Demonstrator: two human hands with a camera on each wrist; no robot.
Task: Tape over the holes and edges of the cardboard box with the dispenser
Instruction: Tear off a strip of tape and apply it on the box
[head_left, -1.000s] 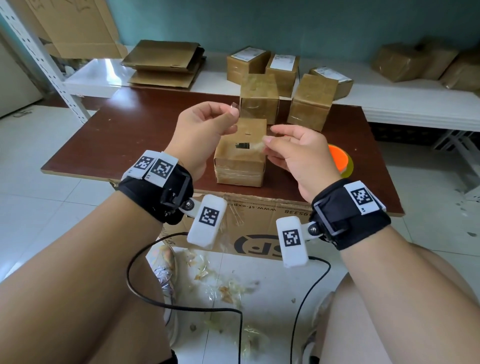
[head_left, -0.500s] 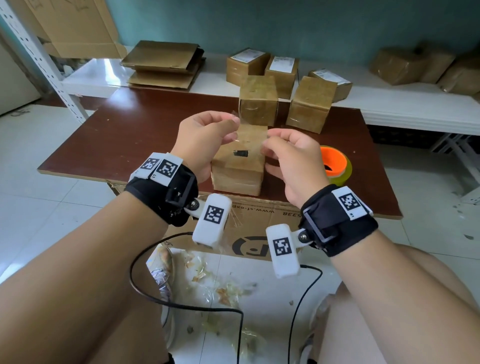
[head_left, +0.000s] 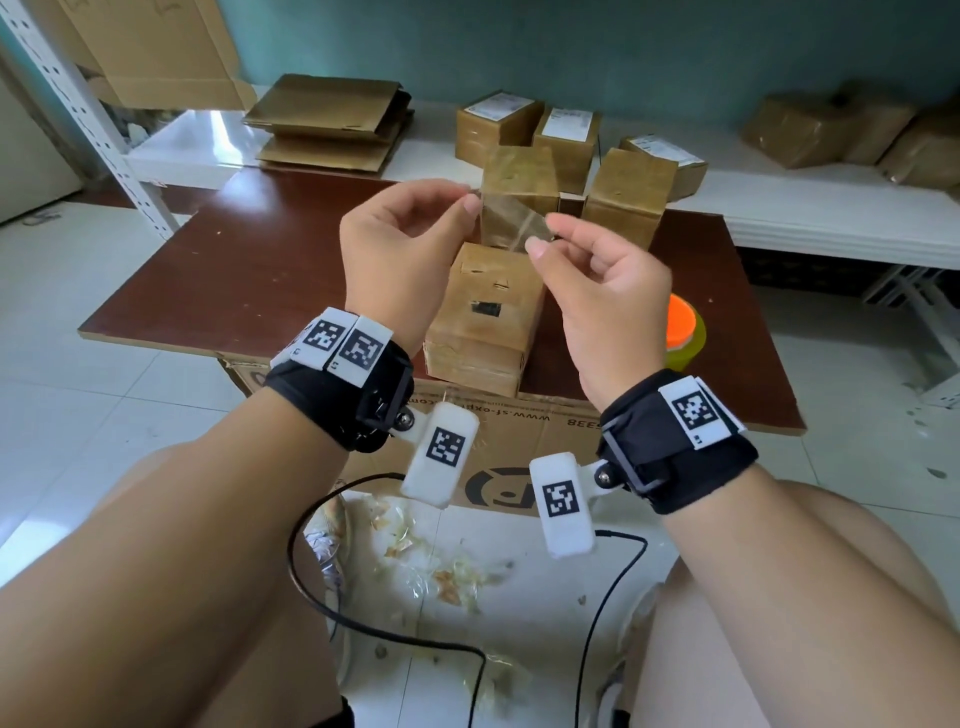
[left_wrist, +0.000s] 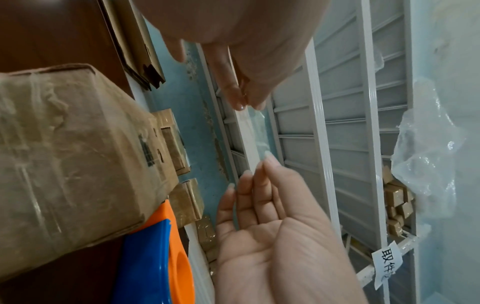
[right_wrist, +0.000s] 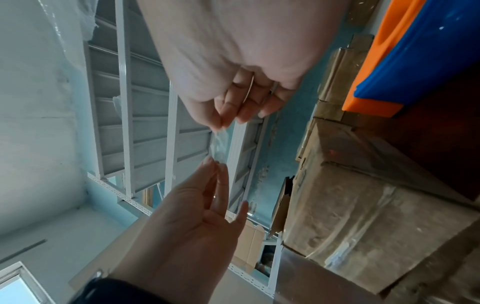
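Note:
A small brown cardboard box (head_left: 483, 332) stands near the front edge of the dark table (head_left: 249, 270), with a dark hole (head_left: 485, 308) in its top. Above it I hold a short strip of clear tape (head_left: 511, 218) stretched between both hands. My left hand (head_left: 470, 201) pinches its left end and my right hand (head_left: 537, 238) pinches its right end. The strip (left_wrist: 255, 131) shows in the left wrist view beside the box (left_wrist: 64, 144), and the strip (right_wrist: 219, 144) shows again in the right wrist view. The orange tape dispenser (head_left: 683, 332) lies on the table to the right of the box.
Two taped boxes (head_left: 519, 192) stand just behind the work box, with more labelled boxes (head_left: 566, 130) and flat cardboard (head_left: 332, 124) on the white shelf behind. A large carton (head_left: 519, 452) sits under the table, tape scraps (head_left: 441, 566) litter the floor, and cables (head_left: 363, 629) hang from my wrists.
Both hands have risen a little with the tape strip, from just over the box top to higher above it, so the hole now shows below the hands.

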